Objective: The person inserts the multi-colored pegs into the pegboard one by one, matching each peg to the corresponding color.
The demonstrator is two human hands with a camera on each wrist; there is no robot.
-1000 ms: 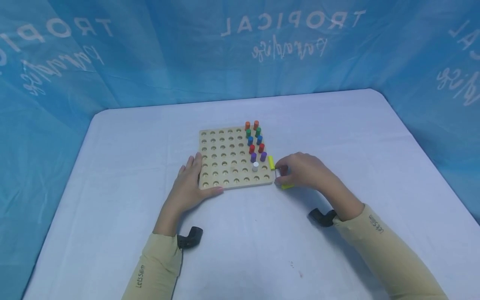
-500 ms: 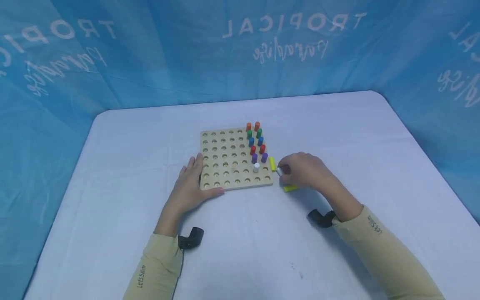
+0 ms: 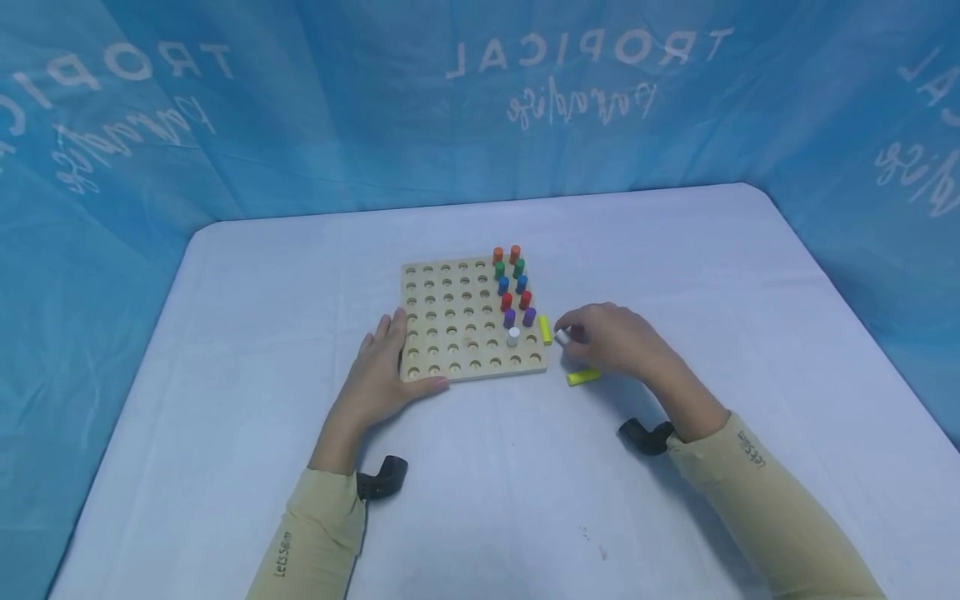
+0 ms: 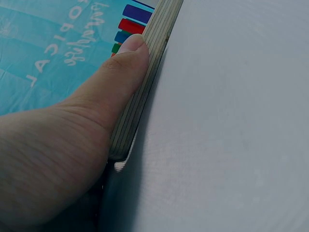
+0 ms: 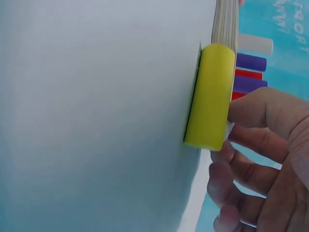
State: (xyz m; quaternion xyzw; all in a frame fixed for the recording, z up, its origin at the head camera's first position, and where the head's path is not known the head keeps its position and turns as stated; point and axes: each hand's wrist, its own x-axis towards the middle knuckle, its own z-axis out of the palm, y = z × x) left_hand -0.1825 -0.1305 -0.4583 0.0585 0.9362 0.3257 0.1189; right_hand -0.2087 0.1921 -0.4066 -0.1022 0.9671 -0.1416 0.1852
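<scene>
In the head view my left hand [image 3: 372,371] lies against the front-left corner of a pale wooden peg board [image 3: 441,337]. Its thumb [image 4: 120,67] stretches along the front edge, and the other fingers lie along the left side. Just right of the board, my right hand [image 3: 611,337] pinches a white peg [image 3: 562,338] between thumb and fingertips. Two yellow pegs are loose on the table: one [image 3: 545,330] beside the board's right edge, another [image 3: 583,377] under the right hand. In the right wrist view a yellow peg [image 5: 210,96] covers most of the white one.
Pairs of orange, green, blue, red and purple pegs [image 3: 529,317] stand in the board's two right columns. A single white peg [image 3: 513,337] stands in front of them. Blue printed cloth [image 3: 480,125] hangs behind the white table [image 3: 480,517].
My right hand's fingers have closed in on the white peg and drawn it slightly right, uncovering more of the front yellow peg. The left hand keeps its place on the board.
</scene>
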